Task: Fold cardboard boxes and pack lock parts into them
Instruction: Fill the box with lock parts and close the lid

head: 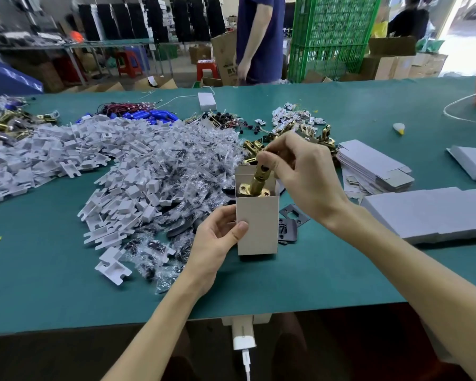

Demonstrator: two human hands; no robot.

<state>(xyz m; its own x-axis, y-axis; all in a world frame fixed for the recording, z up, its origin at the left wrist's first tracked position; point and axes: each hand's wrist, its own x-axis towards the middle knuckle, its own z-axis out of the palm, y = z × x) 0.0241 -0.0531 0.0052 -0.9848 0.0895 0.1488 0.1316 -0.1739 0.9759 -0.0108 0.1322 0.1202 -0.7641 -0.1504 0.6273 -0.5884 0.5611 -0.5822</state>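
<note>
Left grip [215, 243] clasps upright box [257, 224]; right grip [300, 174] pinches brass latch [260, 177] half inside.

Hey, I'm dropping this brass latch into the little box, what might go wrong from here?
1. The brass latch has its flat plate tilted across the open top of the box and looks nearly as wide, so it may snag on the rim.
2. The left hand grips the box on one side only, so a downward push from the right hand might tip or buckle it.
</note>
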